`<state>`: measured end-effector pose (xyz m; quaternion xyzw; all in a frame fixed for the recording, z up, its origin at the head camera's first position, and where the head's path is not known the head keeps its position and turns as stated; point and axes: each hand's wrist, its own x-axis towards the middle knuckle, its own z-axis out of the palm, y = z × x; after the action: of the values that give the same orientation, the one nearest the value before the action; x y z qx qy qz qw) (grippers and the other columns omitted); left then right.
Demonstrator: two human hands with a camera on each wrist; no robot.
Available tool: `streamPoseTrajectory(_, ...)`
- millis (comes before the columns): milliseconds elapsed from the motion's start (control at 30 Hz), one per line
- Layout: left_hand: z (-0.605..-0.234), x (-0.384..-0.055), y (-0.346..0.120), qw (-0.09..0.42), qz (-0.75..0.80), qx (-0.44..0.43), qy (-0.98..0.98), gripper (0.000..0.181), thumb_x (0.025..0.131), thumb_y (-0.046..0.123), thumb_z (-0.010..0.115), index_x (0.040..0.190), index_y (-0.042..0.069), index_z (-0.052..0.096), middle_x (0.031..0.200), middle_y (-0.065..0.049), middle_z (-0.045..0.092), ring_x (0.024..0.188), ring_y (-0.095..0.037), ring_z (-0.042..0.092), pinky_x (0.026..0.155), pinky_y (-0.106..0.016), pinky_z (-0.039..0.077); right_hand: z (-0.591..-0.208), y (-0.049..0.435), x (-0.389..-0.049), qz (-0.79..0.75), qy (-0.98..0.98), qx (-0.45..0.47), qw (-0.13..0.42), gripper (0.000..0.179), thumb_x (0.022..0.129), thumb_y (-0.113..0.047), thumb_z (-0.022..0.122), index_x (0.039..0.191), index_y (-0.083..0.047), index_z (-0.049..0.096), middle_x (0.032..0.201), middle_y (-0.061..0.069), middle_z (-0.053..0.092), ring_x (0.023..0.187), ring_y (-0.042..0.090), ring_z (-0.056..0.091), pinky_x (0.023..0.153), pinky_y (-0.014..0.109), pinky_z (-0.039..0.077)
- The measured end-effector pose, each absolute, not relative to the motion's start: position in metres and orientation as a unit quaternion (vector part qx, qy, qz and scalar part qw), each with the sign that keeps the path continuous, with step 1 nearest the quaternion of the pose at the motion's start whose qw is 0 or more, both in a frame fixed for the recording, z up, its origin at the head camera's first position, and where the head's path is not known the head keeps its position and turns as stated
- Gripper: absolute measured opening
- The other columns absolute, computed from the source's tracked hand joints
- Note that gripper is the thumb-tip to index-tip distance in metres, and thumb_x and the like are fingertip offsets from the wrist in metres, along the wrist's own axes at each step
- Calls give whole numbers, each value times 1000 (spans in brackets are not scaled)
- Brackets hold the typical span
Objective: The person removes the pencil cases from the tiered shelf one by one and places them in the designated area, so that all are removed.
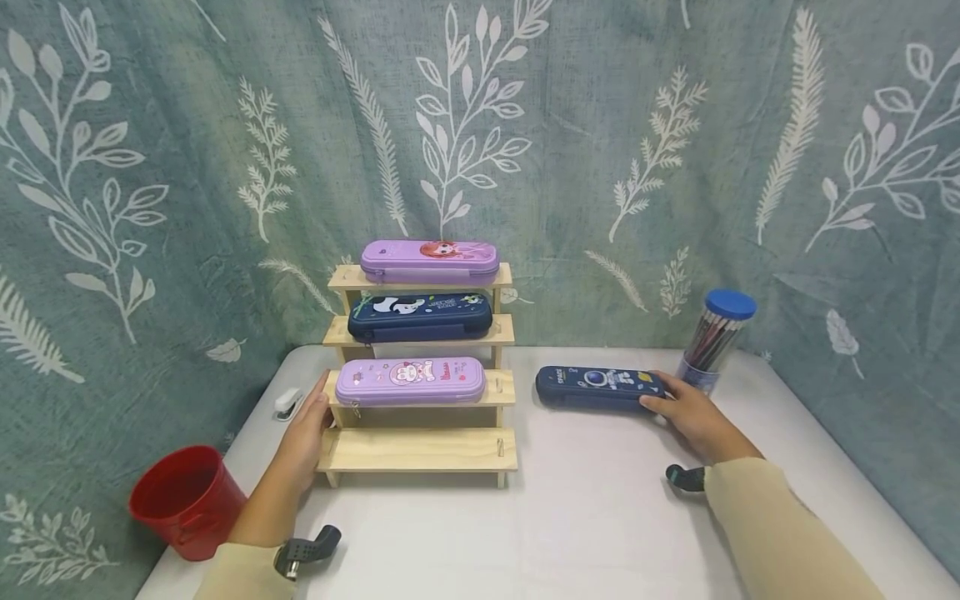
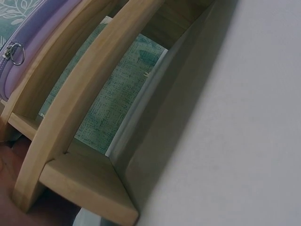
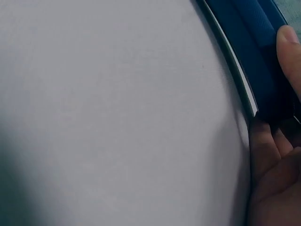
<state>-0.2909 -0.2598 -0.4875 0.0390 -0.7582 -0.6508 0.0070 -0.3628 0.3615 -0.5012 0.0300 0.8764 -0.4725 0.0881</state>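
My left hand (image 1: 303, 433) grips the left side of a stepped wooden stand (image 1: 420, 450); its fingers are partly hidden behind the boards. In the left wrist view, part of that hand (image 2: 11, 179) shows by the board ends. My right hand (image 1: 693, 417) holds the right end of a dark blue pencil case (image 1: 600, 390) with an astronaut print, low over the table. The right wrist view has the thumb (image 3: 288, 52) on the case's side and fingers at its end. A purple pencil case (image 1: 408, 380), a dark panda one (image 1: 420, 317) and another purple one (image 1: 430, 261) lie on the upper steps.
Behind my right hand stands a clear tub of pencils (image 1: 708, 342) with a blue lid. A red bucket (image 1: 187, 500) is beside my left forearm. A small white object (image 1: 287, 402) lies left of the stand. Patterned cloth (image 1: 570, 167) hangs around the table.
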Motion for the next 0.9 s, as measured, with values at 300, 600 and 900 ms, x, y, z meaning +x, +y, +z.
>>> streamPoseTrajectory(300,-487,-291,-260,9,-657,38,-752,55,115,38,18,170,32,9,177,1,6,164,-27,9,132,-47,9,-504,357,-365,-444,893,11,79,102,96,-52,72,170,-15,11,171,29,13,156,56,8,123,72,7)
streamPoseTrajectory(600,-488,-293,-259,10,-657,37,-753,55,116,38,20,170,32,10,177,3,8,164,-24,9,132,-47,11,-507,359,-365,-414,908,1,60,98,99,-49,69,169,-13,11,169,32,15,155,58,11,122,74,8)
streamPoseTrajectory(900,-488,-294,-262,15,-658,39,-752,55,116,37,19,170,32,11,177,2,8,164,-26,9,132,-47,10,-507,354,-364,-417,906,20,66,107,97,-58,68,169,-10,5,171,30,10,155,58,6,122,74,6)
